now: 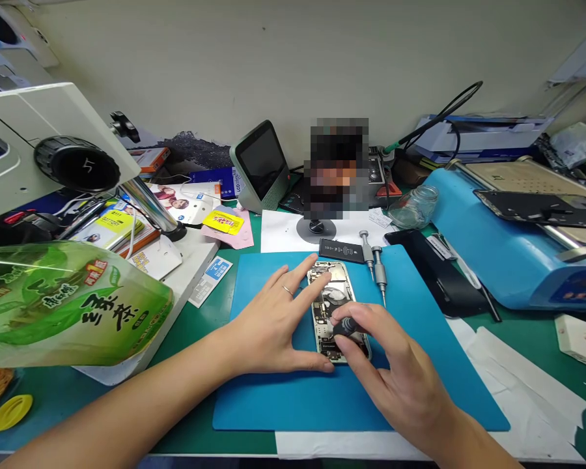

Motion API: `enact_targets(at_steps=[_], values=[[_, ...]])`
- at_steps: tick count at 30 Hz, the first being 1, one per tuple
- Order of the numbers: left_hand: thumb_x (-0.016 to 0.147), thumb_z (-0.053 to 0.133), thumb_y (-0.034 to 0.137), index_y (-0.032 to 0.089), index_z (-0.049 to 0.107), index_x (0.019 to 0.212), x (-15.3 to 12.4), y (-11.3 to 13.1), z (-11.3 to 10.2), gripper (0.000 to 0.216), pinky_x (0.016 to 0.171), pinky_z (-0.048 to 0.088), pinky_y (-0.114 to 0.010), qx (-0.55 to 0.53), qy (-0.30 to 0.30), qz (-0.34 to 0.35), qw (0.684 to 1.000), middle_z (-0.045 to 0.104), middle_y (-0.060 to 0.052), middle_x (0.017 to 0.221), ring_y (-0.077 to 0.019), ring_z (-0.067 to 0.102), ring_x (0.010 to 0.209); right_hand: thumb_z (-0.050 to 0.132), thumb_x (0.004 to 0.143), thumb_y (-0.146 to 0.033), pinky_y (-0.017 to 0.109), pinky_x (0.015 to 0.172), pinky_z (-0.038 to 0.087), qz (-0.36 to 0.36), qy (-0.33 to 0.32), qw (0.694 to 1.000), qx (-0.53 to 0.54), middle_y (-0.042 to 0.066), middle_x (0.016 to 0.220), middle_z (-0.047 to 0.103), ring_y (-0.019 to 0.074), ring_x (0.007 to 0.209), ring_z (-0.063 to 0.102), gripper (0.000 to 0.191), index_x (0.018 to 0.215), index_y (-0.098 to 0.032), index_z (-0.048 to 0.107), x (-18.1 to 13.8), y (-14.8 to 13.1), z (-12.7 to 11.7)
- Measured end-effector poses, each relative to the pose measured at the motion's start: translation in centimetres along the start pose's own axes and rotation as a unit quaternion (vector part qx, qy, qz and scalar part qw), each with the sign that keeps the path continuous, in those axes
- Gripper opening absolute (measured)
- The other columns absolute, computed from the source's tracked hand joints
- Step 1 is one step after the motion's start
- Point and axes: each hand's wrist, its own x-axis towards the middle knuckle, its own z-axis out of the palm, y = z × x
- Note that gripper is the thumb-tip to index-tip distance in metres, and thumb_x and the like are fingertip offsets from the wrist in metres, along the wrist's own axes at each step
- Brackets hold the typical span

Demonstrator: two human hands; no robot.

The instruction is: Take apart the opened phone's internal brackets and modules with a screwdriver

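An opened phone body (333,294) with its insides exposed lies on a blue work mat (293,397). My left hand (273,322) rests flat beside it, fingers spread, steadying its left edge. My right hand (395,368) pinches the black round cap of a small screwdriver (346,326) held upright over the phone's lower half. A black phone battery (342,251) lies just beyond the phone. Two silver screwdrivers (375,264) lie beside the battery.
A microscope (53,143) and a green tea bottle (63,303) stand at left. A small screen device (261,166), a glass jar (415,207) and a blue machine (508,241) with a dark screen panel (542,208) sit behind and right. White paper sheets (522,391) lie at right.
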Motion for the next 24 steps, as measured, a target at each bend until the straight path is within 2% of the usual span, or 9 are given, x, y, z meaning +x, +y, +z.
enact_targets(at_steps=[6,12,24], values=[[0.083,0.066,0.082,0.021,0.025,0.166,0.08,0.10,-0.20,0.111,0.130,0.026,-0.067,0.013,-0.005,0.003,1.000,0.011,-0.022,0.176,-0.0403,0.018,0.163,0.063,0.094,0.000,0.030,0.091,0.067,0.036,0.015,0.999,0.033,0.009,0.120,0.067,0.0188,0.113,0.070,0.079,0.162,-0.027,0.033,-0.63,0.19,0.08],[0.083,0.068,0.080,0.022,0.037,0.162,0.07,0.02,-0.17,0.102,0.129,0.027,-0.068,0.007,0.004,0.012,1.000,0.018,-0.021,0.175,-0.0420,0.025,0.161,0.063,0.094,0.002,0.025,0.094,0.066,0.079,0.030,0.994,0.062,0.007,0.122,0.066,0.0166,0.115,0.070,0.079,0.161,-0.029,0.035,-0.72,0.21,0.16],[0.085,0.068,0.078,0.021,0.045,0.157,0.13,0.05,-0.30,0.095,0.128,0.027,-0.070,0.010,0.004,0.023,1.000,0.024,-0.022,0.173,-0.0419,0.032,0.158,0.063,0.095,0.001,0.023,0.096,0.064,0.058,0.012,0.997,0.041,0.007,0.126,0.066,0.0145,0.118,0.068,0.080,0.162,-0.029,0.034,-0.64,0.13,0.30]])
